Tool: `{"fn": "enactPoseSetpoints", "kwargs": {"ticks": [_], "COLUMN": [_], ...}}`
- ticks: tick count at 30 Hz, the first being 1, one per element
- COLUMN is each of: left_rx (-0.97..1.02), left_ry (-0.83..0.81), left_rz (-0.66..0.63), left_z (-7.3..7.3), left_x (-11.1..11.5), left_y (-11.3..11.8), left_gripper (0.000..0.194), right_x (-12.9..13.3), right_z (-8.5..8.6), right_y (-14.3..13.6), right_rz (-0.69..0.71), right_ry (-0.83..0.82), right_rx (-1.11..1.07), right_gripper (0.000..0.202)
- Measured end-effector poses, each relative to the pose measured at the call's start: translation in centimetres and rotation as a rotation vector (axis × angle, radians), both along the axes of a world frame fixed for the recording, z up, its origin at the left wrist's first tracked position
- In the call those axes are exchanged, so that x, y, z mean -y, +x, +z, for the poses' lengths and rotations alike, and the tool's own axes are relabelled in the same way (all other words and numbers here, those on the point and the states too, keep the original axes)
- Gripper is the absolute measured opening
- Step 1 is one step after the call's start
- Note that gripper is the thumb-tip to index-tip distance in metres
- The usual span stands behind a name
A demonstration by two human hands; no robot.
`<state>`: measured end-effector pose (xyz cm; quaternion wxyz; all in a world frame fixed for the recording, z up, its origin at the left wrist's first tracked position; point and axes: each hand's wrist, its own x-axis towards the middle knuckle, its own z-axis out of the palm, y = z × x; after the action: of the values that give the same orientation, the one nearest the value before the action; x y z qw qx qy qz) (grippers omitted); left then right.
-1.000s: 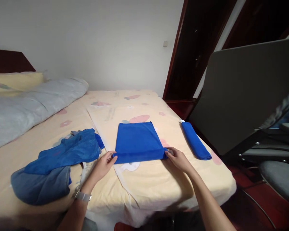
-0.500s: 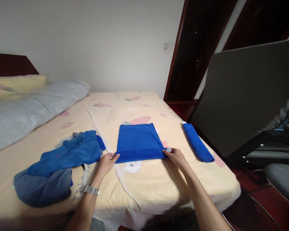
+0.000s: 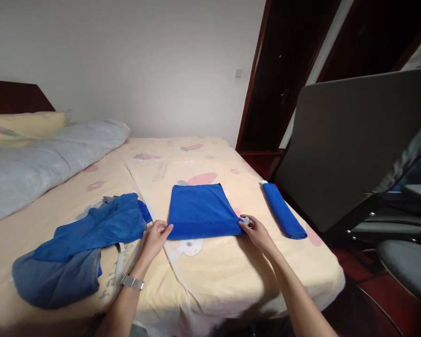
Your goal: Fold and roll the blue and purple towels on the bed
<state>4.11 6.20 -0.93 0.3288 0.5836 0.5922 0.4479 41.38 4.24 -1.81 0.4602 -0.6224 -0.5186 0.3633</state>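
A blue cloth (image 3: pixel 201 206) lies flat on the bed, with a strip folded over along its near edge. My left hand (image 3: pixel 158 234) pinches the left end of that strip between thumb and fingers. At the strip's right end, beside a small white tag, my right hand (image 3: pixel 255 230) is closed on the cloth. A folded blue cloth bundle (image 3: pixel 284 210), long and narrow, rests to the right. On the left lies a crumpled pile of blue cloths (image 3: pixel 98 227) with a grey-blue cloth (image 3: pixel 59 278) under it.
The patterned yellow bed sheet (image 3: pixel 210 281) spreads under everything. A rolled grey quilt (image 3: pixel 56 154) and a yellow pillow (image 3: pixel 31 124) are at the back left. Right of the bed stand a large dark panel (image 3: pixel 351 140) and a grey seat (image 3: pixel 407 267).
The view has shifted slightly, so the things appear a little lower and mostly further left. Both hands keep their hold at the ends of the folded strip.
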Motion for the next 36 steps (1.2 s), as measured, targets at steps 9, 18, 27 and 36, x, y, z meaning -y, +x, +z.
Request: {"fn": "enactPoseSetpoints", "kwargs": {"ticks": [9,18,27,36], "left_rx": [-0.021,-0.523,-0.614,-0.651], "left_ry": [-0.002,-0.072,0.298,0.142], "left_rz": [-0.137,-0.197,-0.306,-0.552], "left_z": [1.0,2.5,3.4,2.8], "left_x": [3.0,5.8,5.4,6.3], "left_y": [-1.5,-2.4,-1.3,-2.0], "left_gripper": [0.031,0.020,0.019,0.057], "right_x": [3.2,5.3,8.6,7.0], "right_z": [1.5,2.4,8.4,6.1], "right_y": [0.3,-0.1,-5.1,-1.2], "right_rz": [0.151,0.070,-0.070,0.340], "right_ry": [-0.059,0.069,0.655,0.415], "right_rx": [0.034,0.542,0.336,0.512], "right_gripper": [0.042,0.022,0.061,0.050]}}
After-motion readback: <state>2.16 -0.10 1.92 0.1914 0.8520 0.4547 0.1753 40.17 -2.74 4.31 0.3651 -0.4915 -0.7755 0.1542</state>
